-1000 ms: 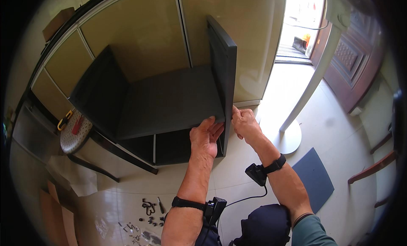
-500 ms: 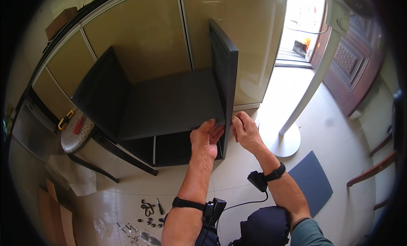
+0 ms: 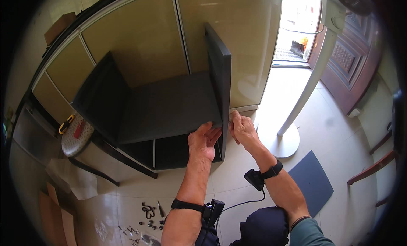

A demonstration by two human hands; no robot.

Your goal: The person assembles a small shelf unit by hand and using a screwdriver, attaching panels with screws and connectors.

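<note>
A dark grey cabinet (image 3: 165, 106) stands half built on the tiled floor, with a flat shelf, a left side panel (image 3: 101, 97) and an upright right side panel (image 3: 220, 85). My left hand (image 3: 203, 142) presses its fingers on the front edge of the shelf, where shelf and right panel meet. My right hand (image 3: 241, 128) touches the outer face of the right panel at the same corner, fingers pinched close together; whether it holds a small part I cannot tell. Both wrists wear black straps.
Several screws and small metal fittings (image 3: 148, 216) lie on the floor at lower left. A white round-based stand (image 3: 296, 110) rises to the right, next to a blue mat (image 3: 309, 182). A stool (image 3: 76, 133) holding tools sits at the left; cardboard (image 3: 55, 216) lies beyond it.
My right hand has slid down the right panel's edge toward the shelf corner. My left hand has stayed at the shelf's front edge.
</note>
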